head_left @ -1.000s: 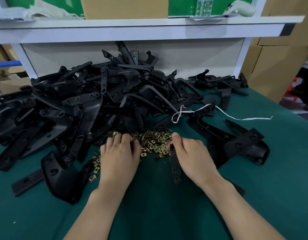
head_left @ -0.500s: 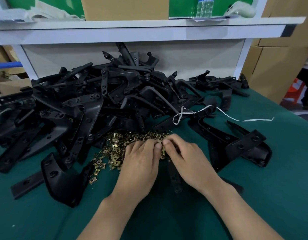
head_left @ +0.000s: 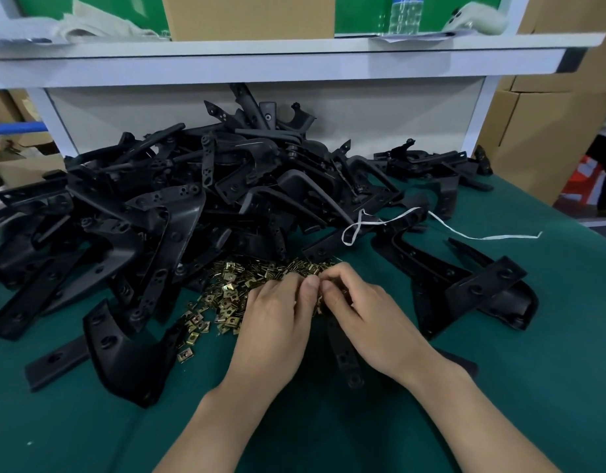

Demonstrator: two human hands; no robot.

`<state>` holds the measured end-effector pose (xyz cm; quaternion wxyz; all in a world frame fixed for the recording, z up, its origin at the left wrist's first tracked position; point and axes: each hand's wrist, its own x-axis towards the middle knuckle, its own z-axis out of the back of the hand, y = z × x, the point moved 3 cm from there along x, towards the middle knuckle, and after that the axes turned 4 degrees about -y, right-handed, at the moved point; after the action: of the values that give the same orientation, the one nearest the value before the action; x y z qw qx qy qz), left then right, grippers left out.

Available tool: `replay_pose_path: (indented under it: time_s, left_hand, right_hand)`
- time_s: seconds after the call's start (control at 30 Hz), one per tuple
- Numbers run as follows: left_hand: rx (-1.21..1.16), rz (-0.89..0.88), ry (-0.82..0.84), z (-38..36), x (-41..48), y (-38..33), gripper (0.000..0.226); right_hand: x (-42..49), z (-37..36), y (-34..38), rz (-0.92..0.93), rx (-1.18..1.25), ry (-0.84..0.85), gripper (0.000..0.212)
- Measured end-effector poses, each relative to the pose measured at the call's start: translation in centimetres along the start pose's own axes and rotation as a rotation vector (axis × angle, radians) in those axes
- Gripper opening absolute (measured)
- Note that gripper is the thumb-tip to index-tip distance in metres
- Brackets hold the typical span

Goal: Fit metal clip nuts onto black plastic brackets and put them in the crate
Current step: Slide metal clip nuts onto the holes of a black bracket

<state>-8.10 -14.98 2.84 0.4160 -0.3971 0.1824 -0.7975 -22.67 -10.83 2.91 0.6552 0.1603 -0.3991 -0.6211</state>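
A loose heap of brass-coloured metal clip nuts (head_left: 226, 295) lies on the green mat in front of a big pile of black plastic brackets (head_left: 199, 206). My left hand (head_left: 277, 322) is over the right part of the heap, its thumb and fingertips pinching a clip nut. My right hand (head_left: 366, 322) is beside it, fingers curled round the top end of a black bracket strip (head_left: 347, 361) that lies flat under it. The fingertips of both hands touch. The clip nut itself is mostly hidden. No crate is in view.
A single bracket (head_left: 124, 353) lies front left, and another bracket (head_left: 482, 288) lies at the right. A white string (head_left: 465, 235) trails across the mat. A white shelf (head_left: 294, 59) with a cardboard box overhangs the back. Cardboard boxes (head_left: 540, 131) stand at the right.
My left hand slid right across the clip nuts to meet my right hand. My right hand's fingers curled in and now touch the left thumb.
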Motion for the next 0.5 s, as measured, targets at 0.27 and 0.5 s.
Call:
replay_pose_path:
  time_s: [0.27, 0.5]
  left_hand:
    - [-0.302, 0.136, 0.022, 0.03, 0.11, 0.02, 0.020]
    - [-0.577, 0.261, 0.038, 0.12, 0.67, -0.16, 0.008]
  right_hand:
    - [-0.10, -0.04, 0.11, -0.014, 0.018, 0.007, 0.019]
    - [-0.11, -0.01, 0.08, 0.003, 0.003, 0.020, 0.018]
